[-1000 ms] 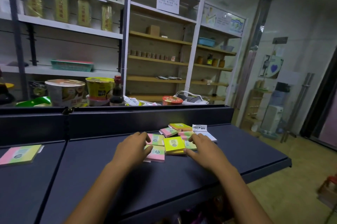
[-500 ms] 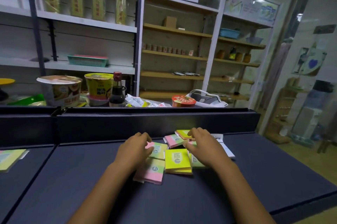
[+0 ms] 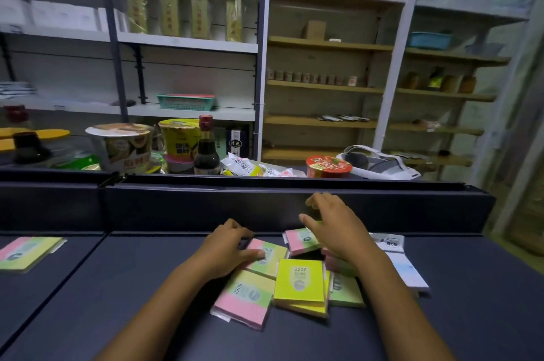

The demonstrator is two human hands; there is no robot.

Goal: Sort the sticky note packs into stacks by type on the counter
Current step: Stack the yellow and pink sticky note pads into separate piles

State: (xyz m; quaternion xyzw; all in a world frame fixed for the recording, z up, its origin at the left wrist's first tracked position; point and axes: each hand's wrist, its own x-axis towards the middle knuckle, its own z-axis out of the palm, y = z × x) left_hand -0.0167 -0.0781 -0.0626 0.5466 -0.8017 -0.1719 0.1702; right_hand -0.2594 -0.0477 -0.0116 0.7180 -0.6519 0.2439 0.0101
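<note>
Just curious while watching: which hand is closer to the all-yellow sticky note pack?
Left. The left hand rests on a pink-green pack beside the yellow pack; the right hand hovers farther back.

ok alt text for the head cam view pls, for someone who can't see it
Two hands reach into a loose pile of sticky note packs on a dark counter: the left hand rests on a pink-and-green pack, the right hand hovers over another. An all-yellow pack lies in front; shop shelves stand behind.

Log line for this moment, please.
left hand on pink-green pack | right hand raised over pile | yellow pack untouched
</note>
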